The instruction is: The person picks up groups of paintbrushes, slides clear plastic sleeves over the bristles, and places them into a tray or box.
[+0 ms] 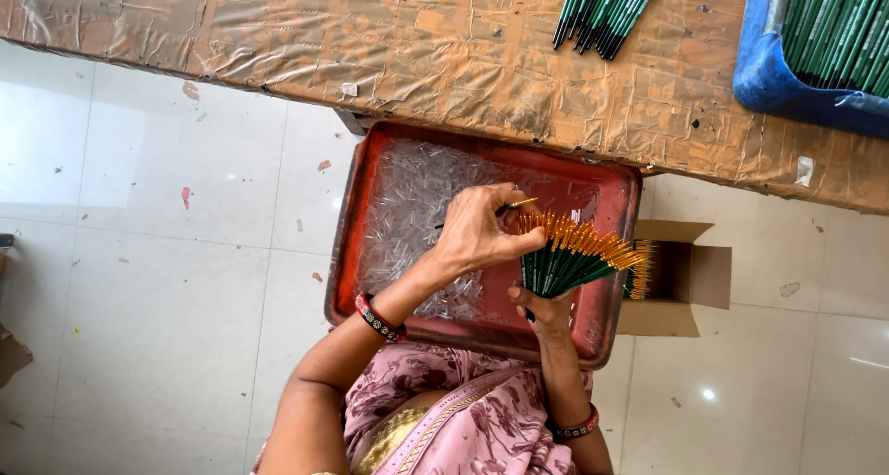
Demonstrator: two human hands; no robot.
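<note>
Over a red tray (pixel 370 160) of clear caps, right hand (pixel 546 310) gripped a fanned brush bundle (pixel 569 257); left hand (pixel 477 234) pinched one brush (pixel 515 204) w/ fingertips.

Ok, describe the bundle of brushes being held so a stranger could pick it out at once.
Find the red tray on the person's lap, below the brown table. Over its right side the right hand grips a fanned bundle of green brushes. Unlike the green brushes lying on the table and in the blue bin, these stand fanned out, orange tips up.
</note>
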